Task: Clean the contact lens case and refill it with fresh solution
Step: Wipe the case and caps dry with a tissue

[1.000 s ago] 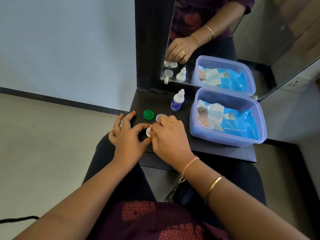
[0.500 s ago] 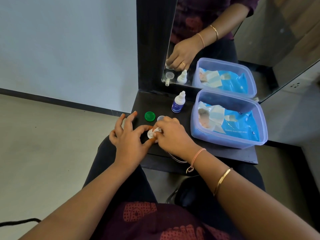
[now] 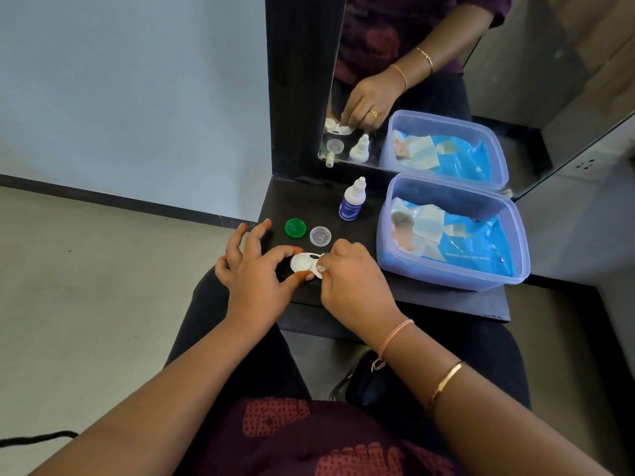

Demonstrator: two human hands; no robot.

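Observation:
A white contact lens case lies on the black shelf, its left well uncovered. My left hand pinches that left well between thumb and forefinger. My right hand grips the case's right end, which its fingers hide. A green cap and a clear cap lie just behind the case. A small white solution bottle with a blue label stands upright further back.
A clear blue-tinted plastic box holding a blue wet-wipes pack fills the shelf's right side. A mirror stands behind, showing the hand, bottle and box. The floor lies left of the shelf, my lap below it.
My right hand has shifted to the right, uncovering the case's left well and the clear cap. The left hand keeps its pinch on the case.

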